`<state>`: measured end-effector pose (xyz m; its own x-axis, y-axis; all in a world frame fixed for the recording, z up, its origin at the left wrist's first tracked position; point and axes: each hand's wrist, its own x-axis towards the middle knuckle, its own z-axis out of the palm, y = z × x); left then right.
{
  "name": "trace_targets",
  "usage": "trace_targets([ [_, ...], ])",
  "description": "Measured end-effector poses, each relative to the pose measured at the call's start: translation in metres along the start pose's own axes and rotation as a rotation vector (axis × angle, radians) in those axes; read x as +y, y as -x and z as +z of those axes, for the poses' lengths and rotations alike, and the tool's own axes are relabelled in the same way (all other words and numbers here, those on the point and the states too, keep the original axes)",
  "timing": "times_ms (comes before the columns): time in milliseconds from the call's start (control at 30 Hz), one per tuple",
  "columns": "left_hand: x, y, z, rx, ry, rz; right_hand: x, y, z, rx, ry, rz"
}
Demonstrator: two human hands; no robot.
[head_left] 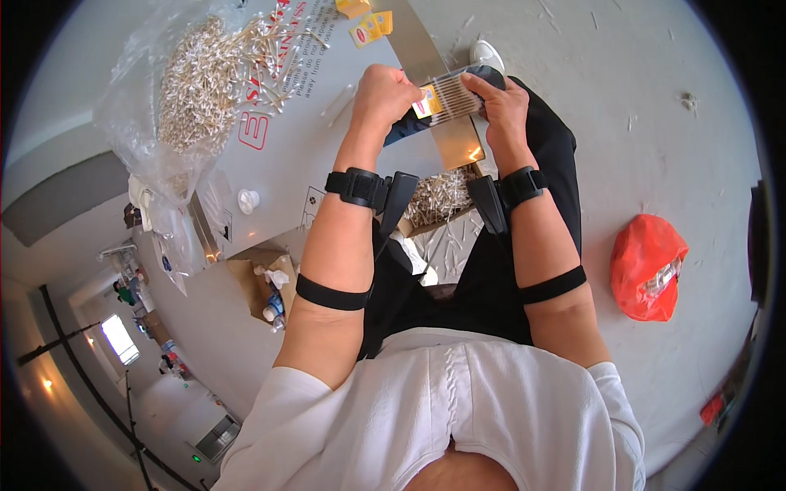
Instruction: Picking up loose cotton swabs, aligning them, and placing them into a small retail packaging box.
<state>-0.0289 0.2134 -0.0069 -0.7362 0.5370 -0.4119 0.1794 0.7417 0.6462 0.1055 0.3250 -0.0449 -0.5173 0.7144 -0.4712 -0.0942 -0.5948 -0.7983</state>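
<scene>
Between my hands is a flat see-through pack of cotton swabs [456, 96], its swabs lined up side by side. A yellow and white card [427, 101] sits at its left end. My left hand [383, 100] is closed at that end, thumb and fingers pinched by the card. My right hand [502, 113] grips the other end, its thumb lying on top. Something dark shows behind the pack on both sides; I cannot tell what it is. Below my hands, an open box of loose cotton swabs [438, 199] is partly hidden by the wrist-worn devices.
A large pile of cotton swabs [196, 90] spills from a see-through bag on the grey metal table [282, 176]. Yellow cards [372, 29] lie at its far edge. A small white cup [248, 200] stands nearer. A red plastic bag [647, 270] rests on the floor at right.
</scene>
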Motion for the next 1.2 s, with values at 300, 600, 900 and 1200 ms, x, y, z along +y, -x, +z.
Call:
trace_targets([
  [300,0.015,0.009,0.004,0.024,0.115,-0.115,0.005,-0.003,-0.003,-0.035,-0.056,0.0],
  [600,0.005,0.001,0.011,0.073,-0.018,-0.013,0.003,-0.001,0.001,-0.012,-0.026,-0.024],
  [900,0.006,0.0,0.012,0.048,-0.149,-0.087,0.008,-0.004,-0.001,-0.028,-0.052,-0.035],
  [1200,0.015,0.002,0.017,0.08,-0.1,0.03,0.008,-0.004,0.0,-0.026,-0.051,-0.041],
])
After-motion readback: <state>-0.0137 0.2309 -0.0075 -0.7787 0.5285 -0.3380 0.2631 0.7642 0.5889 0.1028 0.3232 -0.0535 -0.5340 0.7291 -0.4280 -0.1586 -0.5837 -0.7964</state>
